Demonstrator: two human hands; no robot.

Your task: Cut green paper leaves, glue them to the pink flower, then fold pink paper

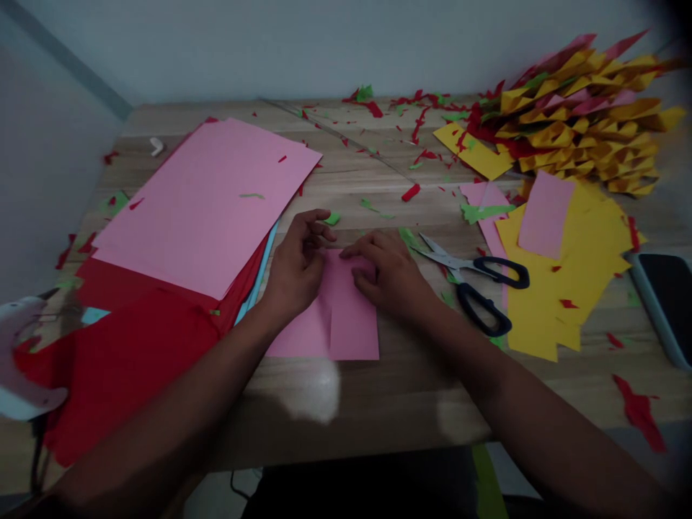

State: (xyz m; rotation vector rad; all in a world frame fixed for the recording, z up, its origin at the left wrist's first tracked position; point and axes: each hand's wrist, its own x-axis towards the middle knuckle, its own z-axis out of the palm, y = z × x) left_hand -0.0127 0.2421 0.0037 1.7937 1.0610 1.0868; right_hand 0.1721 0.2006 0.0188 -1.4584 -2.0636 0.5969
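Note:
A pink sheet of paper lies on the table before me, with a crease down its middle and its right part looking folded over. My left hand rests at its upper left, fingers curved and apart, the index finger raised beyond the top edge. At the upper right of the sheet is my right hand; its fingertips touch the paper near the top edge, thumb and index finger apart. Neither hand shows a closed grip. Scissors with dark handles lie spread beside my right hand.
Pink sheets cover red paper at left. Yellow sheets and a small pink piece lie right, near a phone. A folded yellow paper construction stands behind. Red and green scraps litter the table.

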